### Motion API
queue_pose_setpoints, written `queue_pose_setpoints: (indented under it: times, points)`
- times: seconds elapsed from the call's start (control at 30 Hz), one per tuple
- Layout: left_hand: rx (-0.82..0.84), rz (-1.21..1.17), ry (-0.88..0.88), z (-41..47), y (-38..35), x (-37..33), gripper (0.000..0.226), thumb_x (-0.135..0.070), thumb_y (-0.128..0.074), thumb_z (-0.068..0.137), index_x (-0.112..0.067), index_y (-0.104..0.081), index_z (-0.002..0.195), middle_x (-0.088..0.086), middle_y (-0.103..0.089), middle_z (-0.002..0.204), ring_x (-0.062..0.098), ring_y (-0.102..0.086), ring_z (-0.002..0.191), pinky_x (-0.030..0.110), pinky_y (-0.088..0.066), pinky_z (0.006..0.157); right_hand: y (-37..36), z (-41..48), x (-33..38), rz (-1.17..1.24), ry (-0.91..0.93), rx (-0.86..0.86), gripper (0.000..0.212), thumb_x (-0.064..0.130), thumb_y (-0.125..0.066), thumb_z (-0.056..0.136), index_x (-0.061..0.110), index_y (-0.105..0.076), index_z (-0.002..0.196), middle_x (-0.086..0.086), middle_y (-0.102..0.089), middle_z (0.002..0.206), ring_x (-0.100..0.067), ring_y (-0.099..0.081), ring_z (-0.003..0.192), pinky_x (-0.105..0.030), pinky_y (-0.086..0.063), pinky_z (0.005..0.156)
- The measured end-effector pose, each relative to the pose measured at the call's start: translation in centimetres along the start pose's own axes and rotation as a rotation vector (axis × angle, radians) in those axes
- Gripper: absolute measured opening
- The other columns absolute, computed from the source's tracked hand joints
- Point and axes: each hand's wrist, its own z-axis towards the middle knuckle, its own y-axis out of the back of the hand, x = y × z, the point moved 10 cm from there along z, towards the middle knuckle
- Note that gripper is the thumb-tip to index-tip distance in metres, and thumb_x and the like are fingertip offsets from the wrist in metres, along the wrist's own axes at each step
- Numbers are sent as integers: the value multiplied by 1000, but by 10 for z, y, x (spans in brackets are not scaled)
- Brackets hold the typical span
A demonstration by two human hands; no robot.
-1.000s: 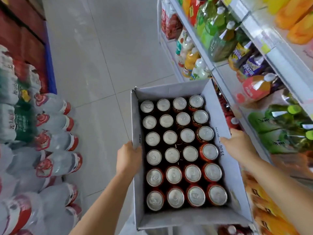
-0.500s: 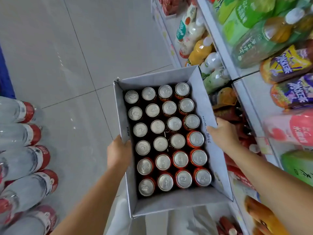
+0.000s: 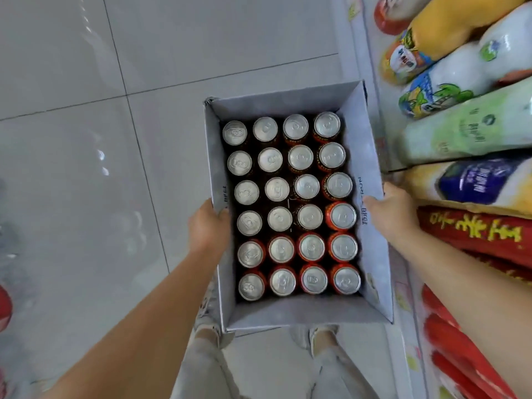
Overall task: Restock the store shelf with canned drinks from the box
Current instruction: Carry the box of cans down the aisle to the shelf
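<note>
An open grey cardboard box (image 3: 290, 312) hangs in front of me above the floor, packed with several rows of red cans (image 3: 290, 203) showing silver tops. My left hand (image 3: 208, 226) grips the box's left wall with the fingers hooked over its rim. On the opposite side my right hand (image 3: 391, 211) holds the right wall, thumb inside the rim. The store shelf (image 3: 403, 298) runs along the right edge of the view, right beside the box.
Bottled drinks (image 3: 460, 133) in yellow, white, green and blue labels lie on the shelf at upper right, red packs (image 3: 472, 234) below them. Grey tiled floor (image 3: 115, 168) spreads to the left. My legs and shoes (image 3: 313, 338) show beneath the box.
The box has come lower and closer to the shelf, and my view has tipped downward. The stacked water bottles on the left have left the view. Both hands keep the same grip.
</note>
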Motion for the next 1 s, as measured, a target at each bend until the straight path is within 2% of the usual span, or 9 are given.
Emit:
queue_pose_setpoints:
  times: [0.13, 0.23, 0.33, 0.47, 0.63, 0.7, 0.77, 0.87, 1.0]
  points:
    - [-10, -34, -9, 32, -34, 11, 25, -15, -50, 95, -12, -61, 117, 1, -60, 92, 23, -56, 84, 24, -38, 69, -35, 37, -12, -2, 24, -7, 23, 22, -61, 81, 1, -62, 90, -21, -68, 87, -38, -63, 81, -45, -53, 72]
    - [-33, -50, 7, 45, -53, 19, 25, -15, -50, 95, -11, -61, 118, 5, -65, 100, 21, -53, 85, 22, -36, 72, -51, 56, -14, 0, 49, -5, 19, 15, -61, 84, -2, -63, 94, -23, -69, 90, -38, -64, 83, -46, -53, 73]
    - [-46, -67, 8, 49, -65, 26, 26, -15, -50, 95, -12, -63, 118, 3, -65, 98, 23, -55, 88, 25, -40, 74, -56, 66, -16, -18, 41, -13, 19, 13, -59, 87, 0, -65, 100, -19, -69, 94, -34, -62, 86, -32, -43, 65]
    - [-46, -89, 5, 48, -76, 29, 24, -17, -49, 95, -15, -62, 116, -2, -62, 93, 27, -61, 92, 33, -49, 80, -62, 70, -20, 21, 57, -20, 22, 10, -58, 89, 5, -66, 109, -16, -69, 103, -29, -62, 92, -26, -39, 70]
    - [67, -38, 49, 50, -92, 36, 38, -22, -47, 98, -12, -45, 135, 15, -64, 114, 36, -60, 105, 40, -50, 86, -76, 69, -30, 136, 2, 28, 34, 8, -51, 94, 13, -60, 126, -10, -66, 116, -20, -56, 93, -24, -39, 78]
    - [92, -40, 37, 48, -91, 35, 53, -24, -53, 97, -17, -33, 146, 13, -59, 129, 32, -54, 120, 39, -45, 98, -77, 65, -32, 153, -18, 26, 37, 9, -49, 94, 15, -58, 129, -9, -65, 119, -23, -58, 98, -28, -43, 80]
    - [-46, 44, -140, 36, -68, 13, 70, -24, -63, 92, -17, -25, 151, 8, -43, 147, 26, -38, 136, 32, -30, 112, -62, 51, -22, 76, 77, -96, 41, 9, -50, 91, 12, -54, 132, -12, -61, 124, -31, -56, 111, -36, -45, 92]
    - [-117, 159, -554, 0, -67, -33, 62, -20, -66, 90, -14, -39, 145, 5, -44, 146, 20, -35, 135, 20, -22, 112, -52, 3, 11, -70, 360, -255, 41, 4, -60, 86, 7, -55, 127, -17, -54, 126, -34, -47, 118, -37, -34, 101]
    - [180, 200, -540, -14, -130, -27, 64, -29, -66, 90, -18, -38, 147, -2, -41, 149, 16, -32, 137, 27, -26, 114, -114, -21, 14, -72, 413, 99, 49, 13, -64, 87, 16, -51, 133, -8, -48, 133, -24, -46, 124, -39, -42, 103]
